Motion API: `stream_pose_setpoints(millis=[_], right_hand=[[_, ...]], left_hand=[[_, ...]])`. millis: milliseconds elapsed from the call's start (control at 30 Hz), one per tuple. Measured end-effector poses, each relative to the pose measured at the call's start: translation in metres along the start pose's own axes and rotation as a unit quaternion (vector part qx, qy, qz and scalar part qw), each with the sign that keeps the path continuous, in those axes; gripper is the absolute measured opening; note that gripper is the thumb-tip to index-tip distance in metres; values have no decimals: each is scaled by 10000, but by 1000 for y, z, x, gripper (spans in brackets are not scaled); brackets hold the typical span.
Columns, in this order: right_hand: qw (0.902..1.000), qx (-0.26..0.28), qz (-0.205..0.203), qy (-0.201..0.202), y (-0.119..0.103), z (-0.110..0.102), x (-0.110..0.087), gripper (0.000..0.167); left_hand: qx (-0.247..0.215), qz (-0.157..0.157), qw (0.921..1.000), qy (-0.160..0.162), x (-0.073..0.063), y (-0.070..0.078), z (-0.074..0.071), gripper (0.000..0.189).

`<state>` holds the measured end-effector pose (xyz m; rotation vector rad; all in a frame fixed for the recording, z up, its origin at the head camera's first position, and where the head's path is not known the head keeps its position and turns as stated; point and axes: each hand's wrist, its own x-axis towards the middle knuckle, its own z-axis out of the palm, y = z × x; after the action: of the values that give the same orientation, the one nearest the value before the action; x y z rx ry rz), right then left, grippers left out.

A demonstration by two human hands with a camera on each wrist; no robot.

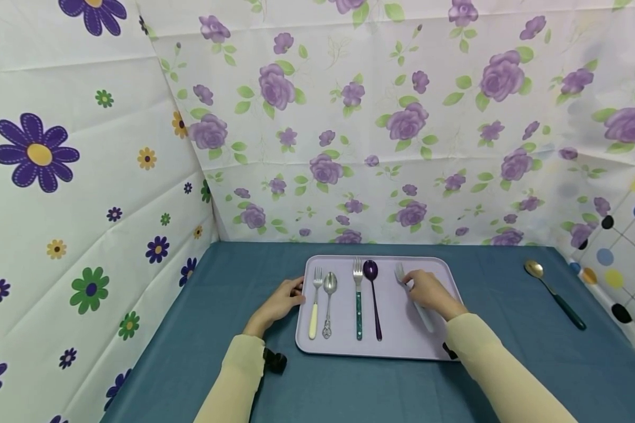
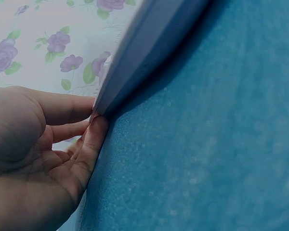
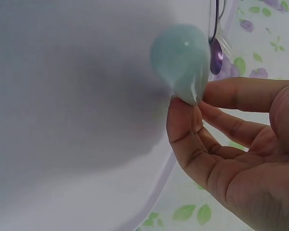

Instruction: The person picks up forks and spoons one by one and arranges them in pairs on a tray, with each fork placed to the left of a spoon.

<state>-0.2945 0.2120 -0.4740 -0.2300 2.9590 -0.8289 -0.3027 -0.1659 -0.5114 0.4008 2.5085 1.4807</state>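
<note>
My right hand [image 1: 427,289] pinches a pale blue fork [image 1: 425,317] between thumb and fingers over the right part of a lilac tray [image 1: 391,346]. In the right wrist view the rounded handle end of this fork [image 3: 180,57] juts toward the camera. My left hand [image 1: 281,301] holds the tray's left edge, the thumb and a finger [image 2: 70,108] meeting at the rim. On the tray lie a yellow-handled fork [image 1: 313,320], an ornate silver spoon [image 1: 330,283], a green-handled fork [image 1: 358,314] and a dark purple spoon [image 1: 370,270], roughly side by side.
To the right of the tray, a gold spoon with a dark green handle [image 1: 568,310] lies on the blue tablecloth [image 1: 349,388]. Flowered cloth [image 1: 370,200] hangs behind the table and at the left; dotted cloth [image 1: 624,252] is at the right.
</note>
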Motion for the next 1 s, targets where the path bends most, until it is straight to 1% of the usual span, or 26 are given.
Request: stream_pose_setpoints(millis=[367, 500, 733, 933, 1000], right_hand=[[9999, -29, 62, 81, -5, 7, 2, 42], [9999, -44, 111, 51, -6, 7, 1, 43], [9997, -48, 238, 32, -7, 9, 0, 42], [9997, -86, 239, 9, -11, 10, 1, 42], [9996, -88, 257, -3, -13, 11, 1, 42]], left_hand=[[-32, 36, 10000, -21, 0, 1, -1, 59], [-37, 25, 10000, -29, 0, 1, -1, 60], [84, 175, 9997, -116, 1, 1, 0, 59], [30, 157, 9998, -148, 3, 0, -1, 59], [49, 243, 9996, -169, 3, 0, -2, 59]])
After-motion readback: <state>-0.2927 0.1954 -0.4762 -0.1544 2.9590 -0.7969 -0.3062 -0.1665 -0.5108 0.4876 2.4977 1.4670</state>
